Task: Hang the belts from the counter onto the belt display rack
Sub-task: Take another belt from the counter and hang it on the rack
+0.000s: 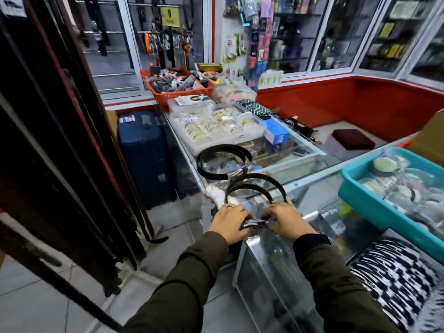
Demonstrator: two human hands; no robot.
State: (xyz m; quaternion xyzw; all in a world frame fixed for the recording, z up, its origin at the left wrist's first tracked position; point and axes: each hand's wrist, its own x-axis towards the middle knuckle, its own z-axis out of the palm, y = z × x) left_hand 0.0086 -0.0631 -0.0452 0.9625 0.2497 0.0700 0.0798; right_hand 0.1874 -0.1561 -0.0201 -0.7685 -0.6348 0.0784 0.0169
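Observation:
A coiled black belt lies on the near corner of the glass counter. My left hand and my right hand both grip it at its buckle end, where a shiny wrapper shows between them. A second coiled black belt rests on the counter just beyond, untouched. The belt display rack stands at the left, with dark belts hanging down it in long rows.
A teal bin of packaged goods sits on the counter at the right. Clear trays of bracelets and a red basket lie farther back. A blue suitcase stands on the floor between rack and counter.

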